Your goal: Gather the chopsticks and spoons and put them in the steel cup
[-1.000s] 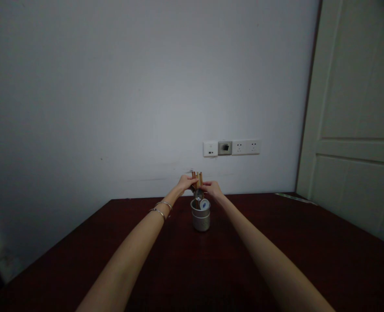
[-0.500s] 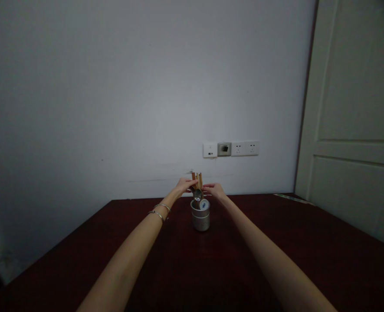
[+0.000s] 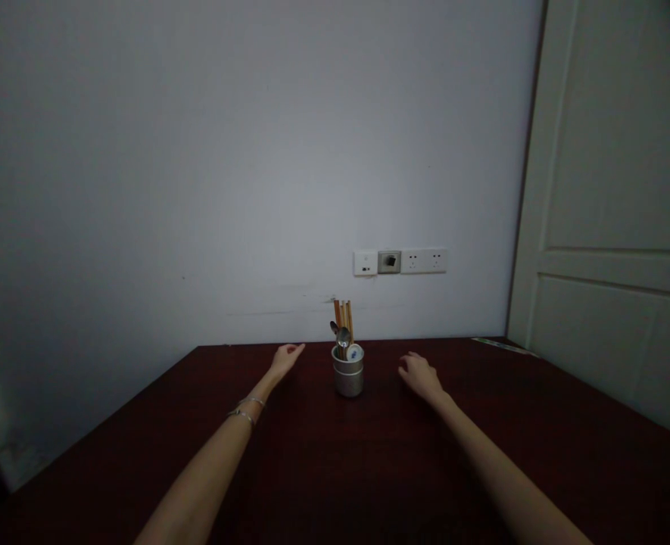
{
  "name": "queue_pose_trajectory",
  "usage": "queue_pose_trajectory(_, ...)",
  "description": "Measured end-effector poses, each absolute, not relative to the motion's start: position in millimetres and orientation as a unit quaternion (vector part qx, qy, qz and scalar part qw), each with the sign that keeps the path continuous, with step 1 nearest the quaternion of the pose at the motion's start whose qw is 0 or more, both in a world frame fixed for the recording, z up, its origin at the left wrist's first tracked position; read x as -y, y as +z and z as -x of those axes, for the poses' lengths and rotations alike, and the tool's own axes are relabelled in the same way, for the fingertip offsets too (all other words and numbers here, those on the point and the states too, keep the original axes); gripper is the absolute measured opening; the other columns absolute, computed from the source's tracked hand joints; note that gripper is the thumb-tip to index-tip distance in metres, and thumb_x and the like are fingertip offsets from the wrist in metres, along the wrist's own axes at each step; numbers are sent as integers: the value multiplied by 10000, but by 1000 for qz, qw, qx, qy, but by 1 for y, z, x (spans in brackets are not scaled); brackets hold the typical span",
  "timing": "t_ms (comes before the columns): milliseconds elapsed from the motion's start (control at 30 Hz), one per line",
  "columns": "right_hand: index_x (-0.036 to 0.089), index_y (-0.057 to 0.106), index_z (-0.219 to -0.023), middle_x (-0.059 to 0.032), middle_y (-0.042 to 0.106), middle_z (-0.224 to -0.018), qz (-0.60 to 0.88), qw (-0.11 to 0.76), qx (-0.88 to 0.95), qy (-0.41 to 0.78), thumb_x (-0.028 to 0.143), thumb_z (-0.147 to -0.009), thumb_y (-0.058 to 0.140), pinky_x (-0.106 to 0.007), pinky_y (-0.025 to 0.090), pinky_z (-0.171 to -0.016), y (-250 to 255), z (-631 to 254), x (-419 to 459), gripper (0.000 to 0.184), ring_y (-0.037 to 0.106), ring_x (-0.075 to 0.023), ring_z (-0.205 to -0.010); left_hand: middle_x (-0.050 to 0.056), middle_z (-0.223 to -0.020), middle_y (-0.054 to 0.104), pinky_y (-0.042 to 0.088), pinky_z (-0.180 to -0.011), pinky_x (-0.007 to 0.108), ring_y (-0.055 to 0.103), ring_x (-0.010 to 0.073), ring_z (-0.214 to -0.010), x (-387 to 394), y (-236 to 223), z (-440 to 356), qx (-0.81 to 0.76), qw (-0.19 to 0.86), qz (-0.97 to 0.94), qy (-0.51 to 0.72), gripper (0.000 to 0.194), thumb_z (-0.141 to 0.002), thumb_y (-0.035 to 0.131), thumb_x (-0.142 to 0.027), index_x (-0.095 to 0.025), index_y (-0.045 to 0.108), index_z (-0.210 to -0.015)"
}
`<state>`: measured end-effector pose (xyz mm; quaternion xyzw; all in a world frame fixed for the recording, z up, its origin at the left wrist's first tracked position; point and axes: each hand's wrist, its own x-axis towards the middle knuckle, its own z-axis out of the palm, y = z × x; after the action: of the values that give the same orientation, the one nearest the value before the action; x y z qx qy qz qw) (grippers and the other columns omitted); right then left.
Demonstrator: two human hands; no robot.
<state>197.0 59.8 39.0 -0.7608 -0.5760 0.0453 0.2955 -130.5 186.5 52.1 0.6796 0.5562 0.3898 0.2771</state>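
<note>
Metal cup [image 3: 349, 380] stands upright on the dark red desk [image 3: 335, 462], mid-view, between the two hands. Inside, leaning up past the rim: wooden chopsticks [image 3: 344, 312], a shiny metal spoon [image 3: 343, 337] bowl up, a second spoon [image 3: 333, 327] at its left, plus a white utensil [image 3: 354, 353] with blue marking, at the right of the rim.

Left hand [image 3: 286, 359]: partly open, a finger stretched toward the cup, holding nothing, clear of it. Right hand [image 3: 419, 374]: loosely open, fingers slightly bent, holding nothing, also clear. Can't tell if either touches the desk. Bracelets [image 3: 244, 414] on left wrist. Socket panel [image 3: 424, 261] on wall behind.
</note>
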Motion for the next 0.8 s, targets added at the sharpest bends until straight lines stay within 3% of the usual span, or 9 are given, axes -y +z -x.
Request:
queue_pose_trajectory(100, 154, 572, -1077, -145, 350, -1352, 792, 169, 585, -38, 269, -801, 412, -511, 331, -889, 20, -207, -43, 339, 303, -324, -1232, 178, -1117, 548, 361, -871, 315, 496, 265, -1050, -185, 21, 158, -592, 114, -728, 325, 492, -744, 505, -406, -58, 532, -1091)
queue_pose_trajectory(233, 150, 545, -1129, -137, 387, -1331, 807, 147, 571, -46, 315, -835, 337, -523, 300, -909, 3, -213, -32, 397, 327, -324, -1216, 205, -1267, 416, 321, -929, 330, 408, 282, -1155, -176, 0, 179, -598, 1, -765, 239, 577, -785, 453, -353, -19, 379, -1250)
queue_pose_trajectory(433, 137, 549, -1129, -117, 489, -1252, 799, 168, 574, -68, 285, -838, 297, -458, 283, -948, -7, -213, -27, 412, 387, -263, -1183, 172, -1233, 479, 310, -947, 300, 422, 236, -1152, -167, -6, 181, -590, -25, -781, 204, 467, -834, 351, -287, -31, 425, -1218)
queue_pose_trajectory(600, 138, 543, -1146, -110, 492, -1255, 794, 168, 578, -81, 268, -830, 313, -418, 282, -961, -11, -215, -26, 413, 390, -246, -1187, 152, -1169, 532, 331, -930, 288, 472, 217, -1093, -164, -7, 181, -591, -48, -782, 193, 399, -831, 331, -254, -55, 515, -1123)
queue_pose_trajectory(800, 150, 546, -1150, -107, 477, -1272, 799, 160, 576, -74, 270, -827, 320, -419, 282, -961, -12, -216, -27, 412, 382, -255, -1194, 139, -1233, 494, 286, -975, 304, 425, 211, -1159, -162, -7, 181, -602, -33, -775, 190, 394, -826, 334, -231, -86, 507, -1148)
